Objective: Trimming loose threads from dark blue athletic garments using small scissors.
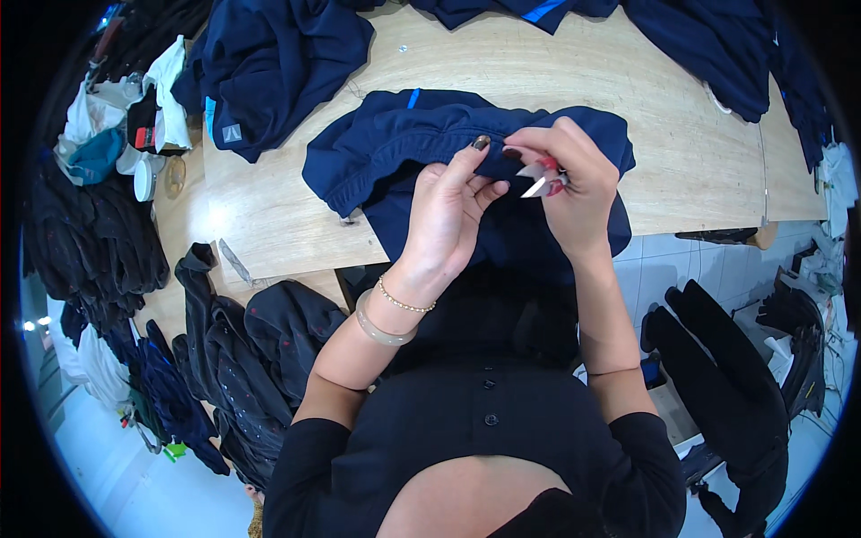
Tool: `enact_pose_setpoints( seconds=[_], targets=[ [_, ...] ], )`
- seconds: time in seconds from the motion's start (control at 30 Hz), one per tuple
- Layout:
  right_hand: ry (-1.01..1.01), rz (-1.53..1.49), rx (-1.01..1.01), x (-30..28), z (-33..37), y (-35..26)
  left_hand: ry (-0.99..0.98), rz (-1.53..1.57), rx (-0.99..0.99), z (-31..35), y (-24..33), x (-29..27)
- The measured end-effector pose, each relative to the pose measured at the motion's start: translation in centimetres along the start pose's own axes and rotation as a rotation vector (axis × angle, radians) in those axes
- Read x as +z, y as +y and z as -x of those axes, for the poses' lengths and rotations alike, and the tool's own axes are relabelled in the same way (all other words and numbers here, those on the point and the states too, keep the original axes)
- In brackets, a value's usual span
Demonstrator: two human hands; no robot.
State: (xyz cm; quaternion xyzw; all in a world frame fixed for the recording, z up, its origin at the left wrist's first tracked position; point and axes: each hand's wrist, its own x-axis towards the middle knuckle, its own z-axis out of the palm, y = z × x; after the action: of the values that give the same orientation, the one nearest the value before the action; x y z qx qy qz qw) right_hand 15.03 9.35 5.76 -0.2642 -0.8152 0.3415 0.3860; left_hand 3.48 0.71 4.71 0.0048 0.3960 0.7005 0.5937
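Note:
A navy garment (386, 143) with a gathered, elastic-looking waistband lies bunched over the table's near edge and hangs down in front of me. My left hand (453, 202) pinches it at the waistband, thumb on top. Close by on the right, my right hand (578, 184) has a pair of small thread snips (543, 179) with red on them tucked in its fingers, blades pointing left toward the left hand. Its thumb and forefinger tips meet near the waistband; whether a thread is between them is too small to tell.
More navy garments (278, 72) lie heaped along the far side of the pale wooden table (502, 54). Dark speckled clothes (242, 359) pile up at the left, near a round white container (145, 179). Black trousers (717, 377) drape at the lower right.

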Motion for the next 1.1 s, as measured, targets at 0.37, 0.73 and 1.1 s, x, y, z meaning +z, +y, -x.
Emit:
enact_pose_setpoints(
  seconds=[0.37, 0.73, 1.1],
  targets=[
    [-0.033, 0.164, 0.138, -0.5, 1.9, -0.9, -0.036, 0.016, -0.013, -0.2, -0.2, -1.4],
    [0.381, 0.293, 0.241, -6.1, 3.5, 6.9, -0.032, 0.361, 0.166, -0.3, 6.8, -8.4],
    [0.119, 0.298, 0.360, -5.2, 0.3, 5.6, -0.088, 0.454, 0.143, 1.3, 4.3, -7.1]
  ],
)
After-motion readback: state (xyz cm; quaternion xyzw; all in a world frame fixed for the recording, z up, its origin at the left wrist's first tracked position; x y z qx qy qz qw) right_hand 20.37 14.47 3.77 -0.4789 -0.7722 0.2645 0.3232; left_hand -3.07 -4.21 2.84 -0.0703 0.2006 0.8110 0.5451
